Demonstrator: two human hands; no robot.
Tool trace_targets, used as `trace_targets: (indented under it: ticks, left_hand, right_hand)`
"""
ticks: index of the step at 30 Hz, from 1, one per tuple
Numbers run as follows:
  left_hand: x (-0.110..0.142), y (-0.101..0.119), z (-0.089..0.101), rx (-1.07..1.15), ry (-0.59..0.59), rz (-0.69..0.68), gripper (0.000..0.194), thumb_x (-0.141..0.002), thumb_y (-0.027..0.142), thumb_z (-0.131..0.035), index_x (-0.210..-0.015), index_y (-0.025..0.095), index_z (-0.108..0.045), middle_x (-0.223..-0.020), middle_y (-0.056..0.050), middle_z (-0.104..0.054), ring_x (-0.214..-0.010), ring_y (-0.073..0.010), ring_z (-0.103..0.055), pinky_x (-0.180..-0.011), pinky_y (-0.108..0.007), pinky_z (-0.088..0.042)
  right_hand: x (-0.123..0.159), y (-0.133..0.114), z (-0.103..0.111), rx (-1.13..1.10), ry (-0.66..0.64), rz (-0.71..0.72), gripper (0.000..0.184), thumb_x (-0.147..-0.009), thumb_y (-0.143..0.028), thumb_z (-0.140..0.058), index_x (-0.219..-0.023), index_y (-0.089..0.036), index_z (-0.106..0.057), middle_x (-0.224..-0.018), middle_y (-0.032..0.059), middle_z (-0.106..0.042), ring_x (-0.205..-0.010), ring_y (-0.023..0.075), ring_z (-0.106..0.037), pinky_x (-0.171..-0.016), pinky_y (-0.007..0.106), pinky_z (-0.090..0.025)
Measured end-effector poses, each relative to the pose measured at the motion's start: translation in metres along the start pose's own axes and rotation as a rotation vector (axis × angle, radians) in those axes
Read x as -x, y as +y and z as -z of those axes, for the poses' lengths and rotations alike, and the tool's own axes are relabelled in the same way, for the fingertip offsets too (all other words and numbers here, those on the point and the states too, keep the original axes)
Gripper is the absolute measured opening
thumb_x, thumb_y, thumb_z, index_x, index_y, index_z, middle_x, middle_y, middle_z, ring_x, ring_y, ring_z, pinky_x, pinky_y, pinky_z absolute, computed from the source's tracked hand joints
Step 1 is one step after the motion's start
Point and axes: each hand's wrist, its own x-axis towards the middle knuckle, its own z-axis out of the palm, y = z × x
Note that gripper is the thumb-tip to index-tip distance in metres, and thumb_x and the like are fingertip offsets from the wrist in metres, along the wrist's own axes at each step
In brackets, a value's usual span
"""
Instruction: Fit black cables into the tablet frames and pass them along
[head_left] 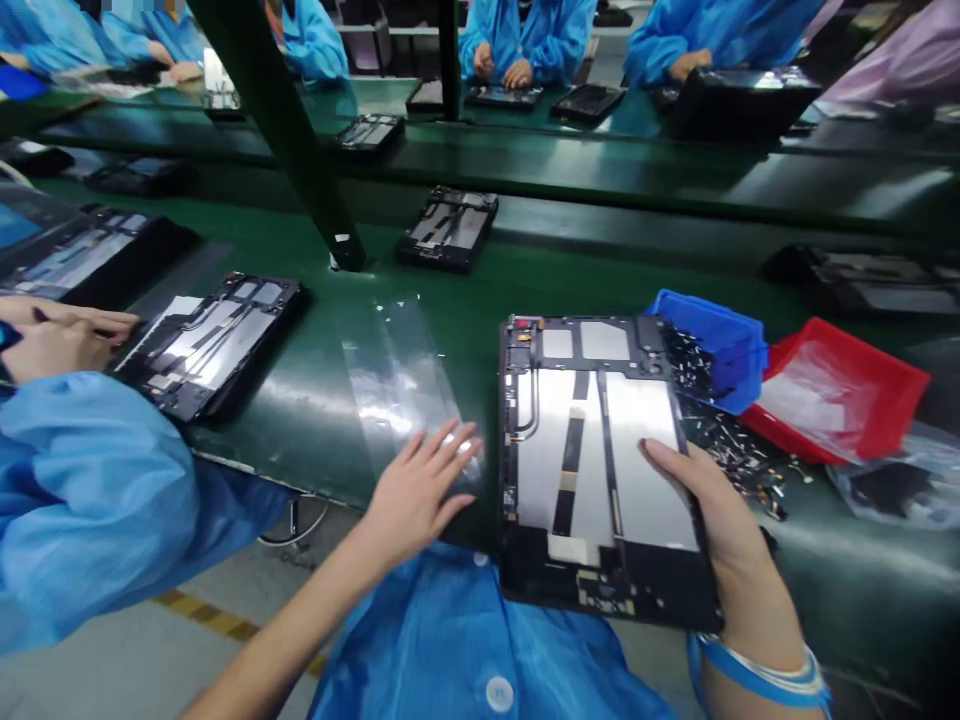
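Observation:
My right hand (712,500) grips an opened tablet (645,460) by its right side, thumb over the edge. The tablet is tilted up toward me, showing silver battery panels, dark ribbon cables and a black frame. Its underside and most of my right fingers are hidden. With fingers spread, my left hand (420,490) rests over the near end of a clear plastic sheet (397,370) on the green bench. Just right of the tablet stands a blue bin (727,350) holding small black parts.
A red bin (862,400) with clear plastic inside sits at the right, near scattered small parts (742,460). Another opened tablet (450,230) lies farther back. At left, a co-worker's hand (67,340) is beside a tablet (217,340). A dark post (292,140) rises from the bench.

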Motion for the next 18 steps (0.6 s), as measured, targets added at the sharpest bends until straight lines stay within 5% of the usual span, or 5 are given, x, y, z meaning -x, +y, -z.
trace_targets:
  ticks: [5,8,10,15,18]
  left_hand:
    - [0.037,-0.085,0.032,0.188,-0.027,0.106,0.046,-0.097,0.038,-0.041,-0.142,0.028,-0.043,-0.145,-0.007,-0.045,-0.14,-0.0258,-0.034,-0.111,-0.053,-0.032]
    - [0.047,-0.129,0.053,0.375,0.024,0.173,0.036,-0.092,0.035,-0.05,-0.127,0.037,-0.059,-0.136,-0.002,-0.055,-0.134,-0.028,-0.043,-0.109,-0.057,-0.032]
    - [0.045,-0.137,0.061,0.486,0.048,0.237,0.03,-0.09,0.032,-0.053,-0.116,0.039,-0.066,-0.126,0.002,-0.063,-0.13,-0.027,-0.049,-0.109,-0.056,-0.033]
    - [0.016,-0.073,0.053,0.511,0.5,0.393,0.034,-0.086,0.027,-0.062,-0.118,0.036,-0.064,-0.127,0.001,-0.063,-0.123,-0.0261,-0.055,-0.11,-0.049,-0.037]
    - [-0.004,-0.022,0.033,0.532,0.426,0.259,0.038,-0.089,0.022,-0.058,-0.126,0.028,-0.057,-0.133,-0.005,-0.058,-0.123,-0.0242,-0.054,-0.106,-0.044,-0.041]
  right_hand:
    - [-0.007,0.008,-0.018,-0.171,-0.038,-0.287,0.034,-0.055,-0.04,-0.078,-0.083,-0.023,-0.07,-0.07,0.0024,-0.074,-0.06,0.0236,-0.069,-0.055,0.034,-0.056]
    - [-0.013,0.017,-0.02,-0.201,-0.032,-0.3,0.043,-0.053,-0.043,-0.08,-0.089,-0.021,-0.069,-0.073,0.0028,-0.075,-0.061,0.0228,-0.069,-0.058,0.033,-0.056]
    - [-0.013,0.021,-0.021,-0.191,-0.042,-0.287,0.046,-0.054,-0.045,-0.079,-0.091,-0.02,-0.068,-0.075,0.0038,-0.075,-0.062,0.0236,-0.07,-0.06,0.034,-0.057]
    - [-0.005,0.021,-0.028,-0.124,-0.039,-0.28,0.04,-0.06,-0.046,-0.077,-0.091,-0.022,-0.068,-0.078,0.0042,-0.075,-0.064,0.0239,-0.07,-0.063,0.036,-0.057]
    - [-0.003,0.02,-0.033,-0.092,-0.031,-0.303,0.04,-0.061,-0.048,-0.075,-0.091,-0.021,-0.068,-0.075,0.0033,-0.074,-0.062,0.023,-0.068,-0.061,0.035,-0.056]
